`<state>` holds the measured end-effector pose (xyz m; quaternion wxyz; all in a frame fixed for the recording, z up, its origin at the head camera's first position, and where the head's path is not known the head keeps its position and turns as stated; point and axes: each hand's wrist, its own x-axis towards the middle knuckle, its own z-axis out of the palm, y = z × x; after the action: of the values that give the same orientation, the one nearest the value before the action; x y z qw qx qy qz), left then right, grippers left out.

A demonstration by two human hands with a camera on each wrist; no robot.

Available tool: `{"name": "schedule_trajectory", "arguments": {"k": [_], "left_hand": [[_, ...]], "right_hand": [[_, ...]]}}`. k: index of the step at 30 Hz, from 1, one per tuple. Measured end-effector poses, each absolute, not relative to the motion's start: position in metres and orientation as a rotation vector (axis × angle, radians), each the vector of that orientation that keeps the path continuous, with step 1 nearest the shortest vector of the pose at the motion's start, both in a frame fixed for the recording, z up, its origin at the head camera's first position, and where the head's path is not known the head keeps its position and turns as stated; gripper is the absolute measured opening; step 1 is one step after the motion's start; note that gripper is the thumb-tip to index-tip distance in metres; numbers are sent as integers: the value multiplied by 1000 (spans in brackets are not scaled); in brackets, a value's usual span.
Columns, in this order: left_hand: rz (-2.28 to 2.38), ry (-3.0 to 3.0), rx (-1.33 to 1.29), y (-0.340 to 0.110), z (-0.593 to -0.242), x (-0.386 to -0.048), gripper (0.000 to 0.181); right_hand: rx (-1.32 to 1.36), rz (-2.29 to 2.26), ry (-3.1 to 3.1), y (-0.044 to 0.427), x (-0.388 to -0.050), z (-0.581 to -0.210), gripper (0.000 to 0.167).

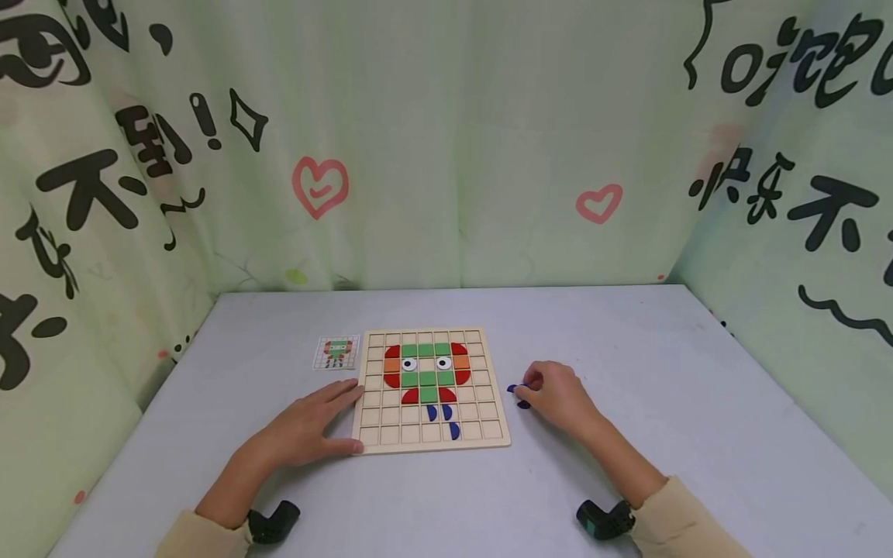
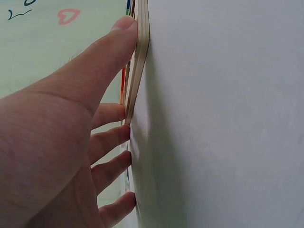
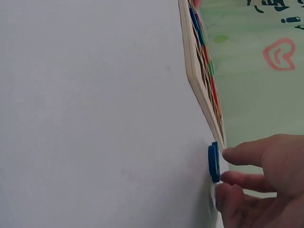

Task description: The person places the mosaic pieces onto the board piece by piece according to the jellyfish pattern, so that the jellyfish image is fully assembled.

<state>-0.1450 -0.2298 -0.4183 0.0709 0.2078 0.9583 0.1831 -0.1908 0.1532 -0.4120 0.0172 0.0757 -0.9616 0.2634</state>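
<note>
A square wooden grid board (image 1: 491, 411) lies on the table, carrying a figure of green, red, orange and blue pieces with two eye pieces. Along its left edge rests my left hand (image 1: 310, 426), fingers fairly straight, thumb at the near left corner; the left wrist view shows thumb and fingertips against the board's side (image 2: 141, 52). To the right of the board, my right hand (image 1: 558, 397) pinches a small blue piece (image 1: 512, 388) between thumb and index finger, low over the table. Another dark blue piece (image 1: 524, 404) lies just nearer. Blue also shows beside the right fingertips (image 3: 228, 154), partly overlapping.
A small card (image 1: 336, 353) printed with a red and green figure lies left of the board's far corner. The white table (image 1: 593, 333) meets pale green curtains (image 1: 460, 155) with writing and hearts at the back and sides.
</note>
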Motion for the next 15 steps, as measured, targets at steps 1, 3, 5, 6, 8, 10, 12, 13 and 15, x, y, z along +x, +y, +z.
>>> {"name": "schedule_trajectory", "arguments": {"k": [1,3,5,6,8,10,12,13,15], "left_hand": [[552,2881,625,-230,-418,-145,87],[554,2879,626,-230,-418,-145,87],[555,2878,627,-230,-418,-145,87],[555,2880,633,-230,-417,-145,87],[554,2881,633,-230,-418,-145,86],[557,2880,632,-231,-418,-145,86],[557,2879,629,-231,-418,-145,86],[559,2878,627,-231,-419,-145,87],[563,2875,623,-231,-419,-145,87]], "right_hand": [[258,820,-2994,155,-191,-411,6],[324,815,-3008,160,-192,-409,11],[396,805,-3023,165,-193,-408,19],[422,804,-3032,167,-193,-409,22],[465,802,-3048,170,-194,-410,24],[484,808,-3051,172,-194,-411,23],[480,827,-3049,172,-195,-412,22],[485,834,-3046,172,-195,-413,22],[487,847,-3043,172,-195,-414,21]]}}
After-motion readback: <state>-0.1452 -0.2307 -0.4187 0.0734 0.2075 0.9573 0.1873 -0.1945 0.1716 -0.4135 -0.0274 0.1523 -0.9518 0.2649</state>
